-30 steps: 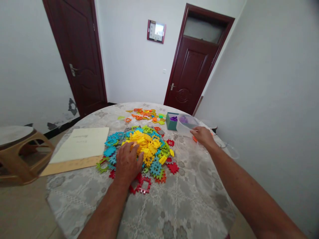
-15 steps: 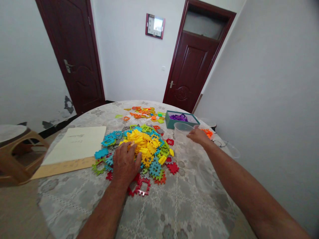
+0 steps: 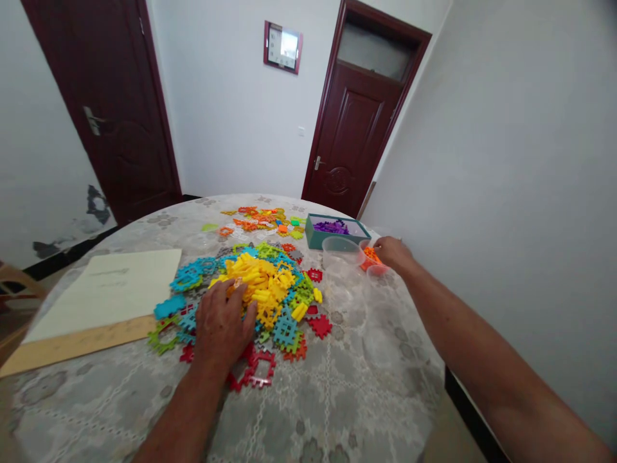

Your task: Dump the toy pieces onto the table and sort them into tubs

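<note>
Yellow pieces (image 3: 265, 278) touching left hand (image 3: 222, 321), orange pieces (image 3: 370, 256) just beside right hand (image 3: 394, 253)

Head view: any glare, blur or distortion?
Head view: bright glare covers part of the red-framed wall panel; the dark red panelled doors lean, likely from lens distortion or tilt; marks on the cream paper sheet are too soft to read; the clear round plastic tub by the teal rectangular box blends into the grey patterned tablecloth.

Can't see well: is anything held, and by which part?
Right hand: at the rim of the tub with orange pieces; grip unclear. Left hand: on yellow pieces, no hold visible.
</note>
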Tool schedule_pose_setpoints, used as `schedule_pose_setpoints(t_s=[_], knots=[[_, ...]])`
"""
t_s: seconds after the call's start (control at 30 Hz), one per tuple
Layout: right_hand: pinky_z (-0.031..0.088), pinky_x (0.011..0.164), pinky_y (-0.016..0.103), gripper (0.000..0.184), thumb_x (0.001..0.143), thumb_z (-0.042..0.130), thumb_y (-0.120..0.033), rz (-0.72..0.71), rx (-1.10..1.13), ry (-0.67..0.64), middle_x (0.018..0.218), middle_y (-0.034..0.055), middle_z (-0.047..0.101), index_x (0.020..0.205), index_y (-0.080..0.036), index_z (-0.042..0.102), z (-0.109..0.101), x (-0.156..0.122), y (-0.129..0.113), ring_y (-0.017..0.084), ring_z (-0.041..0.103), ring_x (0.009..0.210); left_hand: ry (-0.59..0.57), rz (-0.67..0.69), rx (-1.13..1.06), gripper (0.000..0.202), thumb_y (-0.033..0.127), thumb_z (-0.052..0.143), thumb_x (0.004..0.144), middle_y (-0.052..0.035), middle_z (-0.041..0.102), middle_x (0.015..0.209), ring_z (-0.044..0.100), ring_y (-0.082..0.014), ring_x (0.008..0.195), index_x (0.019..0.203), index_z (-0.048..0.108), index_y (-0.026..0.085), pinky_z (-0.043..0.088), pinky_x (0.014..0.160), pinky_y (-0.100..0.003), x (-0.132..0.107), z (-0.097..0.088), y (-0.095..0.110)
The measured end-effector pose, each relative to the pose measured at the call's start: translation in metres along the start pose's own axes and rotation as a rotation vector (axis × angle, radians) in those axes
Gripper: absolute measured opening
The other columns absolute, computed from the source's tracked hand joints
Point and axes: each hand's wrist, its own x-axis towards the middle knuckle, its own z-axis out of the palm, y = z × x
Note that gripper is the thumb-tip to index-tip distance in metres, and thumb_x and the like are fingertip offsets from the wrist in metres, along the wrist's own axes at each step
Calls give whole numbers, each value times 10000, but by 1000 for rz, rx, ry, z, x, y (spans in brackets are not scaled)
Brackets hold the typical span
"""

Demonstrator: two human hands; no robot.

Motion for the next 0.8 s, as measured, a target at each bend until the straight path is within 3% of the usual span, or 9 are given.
schedule_pose_setpoints(t_s=[0.2,0.4,0.57,0.8], knots=[[555,924,438,276,876,656,-221,101,-161,-46,1134,243,764,1091,-172,823,3,8,50,350,729,1086,-10,20,-12,361,356,617,922,-176,605,1313,542,-377,1283,1252,628,209,436,1119,-621,2,2,-2],[527,983,374,376,851,670,-168,53,-178,-93,1268,150,744,1193,-253,801,8,23,88,288,696,1176,-20,79,21,359,383,588,934,-185,606,1292,554,-388,1256,1248,610,211,468,1087,-632,5,4,-9],[522,972,341,327,801,725,-189,26,-154,-147,1196,108,771,1100,-266,832,21,31,103,271,706,1131,-37,97,23,368,388,599,925,-196,592,1317,554,-396,1271,1245,609,206,455,1111,-641,5,8,-16],[535,886,317,214,786,775,-374,5,-54,-117,1010,73,797,958,-274,854,31,31,107,260,726,1006,-30,77,-24,366,406,583,926,-129,622,1283,555,-403,1287,1271,595,284,461,1097,-676,7,5,-12]])
